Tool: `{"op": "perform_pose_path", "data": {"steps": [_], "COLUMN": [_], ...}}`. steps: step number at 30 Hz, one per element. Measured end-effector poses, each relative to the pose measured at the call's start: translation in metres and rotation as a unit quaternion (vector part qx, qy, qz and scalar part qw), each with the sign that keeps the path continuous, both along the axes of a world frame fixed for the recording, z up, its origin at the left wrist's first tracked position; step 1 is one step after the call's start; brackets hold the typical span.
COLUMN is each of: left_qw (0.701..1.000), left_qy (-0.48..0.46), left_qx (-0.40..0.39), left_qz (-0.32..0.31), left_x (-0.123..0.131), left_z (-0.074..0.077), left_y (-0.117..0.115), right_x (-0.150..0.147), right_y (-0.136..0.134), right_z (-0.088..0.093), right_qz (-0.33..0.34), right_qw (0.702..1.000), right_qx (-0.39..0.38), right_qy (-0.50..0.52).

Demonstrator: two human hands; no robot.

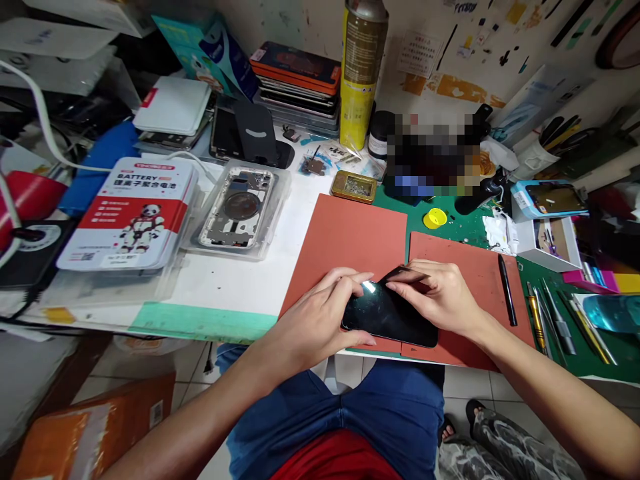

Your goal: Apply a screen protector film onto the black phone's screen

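A phone with a glossy black face (395,321) lies on the reddish-brown mats near the table's front edge. My left hand (320,310) grips its left end, the thumb along the near edge and the fingers bent over the far side. Between the thumb and fingers of my right hand (445,297) is a thin, dark, flat piece (400,273), held tilted at the phone's far edge. Whether it is a pry card or a part of the phone I cannot tell. My right fingers hide part of it.
A black pen-like tool (507,290) lies on the right mat, with tweezers and screwdrivers (537,320) beyond. An opened phone housing (240,207) sits in a clear tray on the left, beside a battery box (130,213). A spray can (361,80) stands behind.
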State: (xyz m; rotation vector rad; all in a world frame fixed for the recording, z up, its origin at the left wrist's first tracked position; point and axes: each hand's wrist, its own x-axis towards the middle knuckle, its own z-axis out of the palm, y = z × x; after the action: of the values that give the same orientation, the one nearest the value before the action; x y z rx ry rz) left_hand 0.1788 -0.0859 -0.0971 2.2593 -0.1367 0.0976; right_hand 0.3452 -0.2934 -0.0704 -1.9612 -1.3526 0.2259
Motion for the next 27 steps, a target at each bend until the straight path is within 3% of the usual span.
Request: {"op": "perform_pose_path", "data": {"steps": [11, 27], "left_qw": [1.000, 1.000], "left_qy": [-0.004, 0.000], "left_qx": [0.002, 0.001], "left_qz": [-0.005, 0.007], "left_x": [-0.001, 0.000], "left_z": [-0.004, -0.004], "left_y": [0.000, -0.001], "right_x": [-0.002, 0.000], "right_y": [0.006, 0.018], "right_z": [-0.001, 0.008], "right_qz": [-0.095, -0.149], "right_qw": [0.975, 0.947], "right_qx": [-0.022, -0.105], "right_qy": [0.199, 0.263]}}
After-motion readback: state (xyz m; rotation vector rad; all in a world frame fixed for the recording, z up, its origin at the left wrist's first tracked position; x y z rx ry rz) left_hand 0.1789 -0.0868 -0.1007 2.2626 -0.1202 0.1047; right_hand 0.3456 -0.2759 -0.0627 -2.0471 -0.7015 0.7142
